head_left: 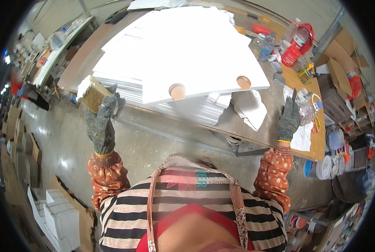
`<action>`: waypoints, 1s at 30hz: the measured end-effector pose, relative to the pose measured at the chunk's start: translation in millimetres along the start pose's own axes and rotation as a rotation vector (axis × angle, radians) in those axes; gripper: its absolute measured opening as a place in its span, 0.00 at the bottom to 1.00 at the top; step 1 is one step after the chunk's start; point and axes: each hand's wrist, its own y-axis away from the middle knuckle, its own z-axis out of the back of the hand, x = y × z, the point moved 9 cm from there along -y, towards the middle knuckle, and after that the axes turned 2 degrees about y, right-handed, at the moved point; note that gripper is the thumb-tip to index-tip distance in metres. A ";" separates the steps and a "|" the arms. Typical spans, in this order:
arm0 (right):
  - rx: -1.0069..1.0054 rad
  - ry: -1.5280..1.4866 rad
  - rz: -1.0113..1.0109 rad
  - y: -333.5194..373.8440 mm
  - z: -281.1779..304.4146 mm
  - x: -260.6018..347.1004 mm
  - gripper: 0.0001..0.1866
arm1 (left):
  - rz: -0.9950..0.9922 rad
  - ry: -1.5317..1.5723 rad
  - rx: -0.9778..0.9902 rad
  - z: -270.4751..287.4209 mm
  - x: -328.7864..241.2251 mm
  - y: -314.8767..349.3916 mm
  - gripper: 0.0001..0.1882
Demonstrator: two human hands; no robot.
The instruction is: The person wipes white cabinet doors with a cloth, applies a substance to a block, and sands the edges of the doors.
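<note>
My left hand (100, 122), in a grey knit glove, is closed around a thick tan block (94, 97) with a rough, fibrous-looking side and a pale top. It is held up off the left front corner of a stack of white panels (128, 86). The top white panel (191, 54) is glaringly bright and has two round holes near its front edge. My right hand (289, 119), gloved alike, is over the table's right end with fingers stretched forward. A narrow dark tip shows beyond those fingers; I cannot tell what it is. A clear plastic jug (308, 110) is beside this hand.
A crumpled white cloth (250, 108) lies right of the stack on the worktable (238, 130). Bottles, including a red one (291, 56), crowd the back right. White buckets (324, 167) stand on the right. Cardboard and white boards (61, 216) lean at lower left.
</note>
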 end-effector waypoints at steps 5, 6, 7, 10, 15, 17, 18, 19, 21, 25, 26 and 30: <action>0.763 0.119 -0.459 60.9 -104.4 -84.2 0.25 | 0.024 0.038 0.036 5.8 3.0 29.2 0.27; 0.699 0.177 -0.493 57.5 -95.4 -80.9 0.26 | 0.038 0.058 0.037 3.6 1.9 34.2 0.27; 0.632 0.235 -0.528 56.7 -84.3 -74.6 0.27 | 0.013 0.082 -0.004 -2.1 -5.1 40.8 0.27; 0.362 0.226 -0.316 27.4 -54.0 -53.5 0.32 | 0.069 0.038 0.004 -3.8 -1.1 55.4 0.25; 0.133 -0.532 0.094 -5.0 75.2 109.5 0.19 | 0.149 0.003 0.134 -13.3 32.3 86.3 0.24; 0.156 -0.737 0.394 14.4 90.3 176.9 0.15 | 0.266 0.084 0.045 -10.1 50.9 104.0 0.22; 0.144 -0.822 0.541 25.0 99.4 207.3 0.15 | 0.274 0.046 0.097 -13.1 56.0 108.7 0.21; 0.141 -0.896 0.665 35.6 108.3 228.7 0.15 | 0.281 0.007 0.177 -25.7 60.3 109.0 0.20; 0.305 -1.018 0.626 38.6 107.7 266.7 0.18 | 0.349 -0.179 0.331 -33.2 71.1 117.4 0.20; 0.536 -1.227 0.649 85.7 78.7 309.5 0.24 | 0.531 0.027 0.351 -28.9 96.1 133.3 0.24; 0.633 -1.396 0.587 88.2 79.5 317.9 0.24 | 0.517 -0.116 0.379 -22.9 100.4 132.4 0.27; 1.021 -2.046 0.079 66.4 98.1 353.2 0.22 | 0.179 -0.086 0.307 -10.7 93.0 119.6 0.34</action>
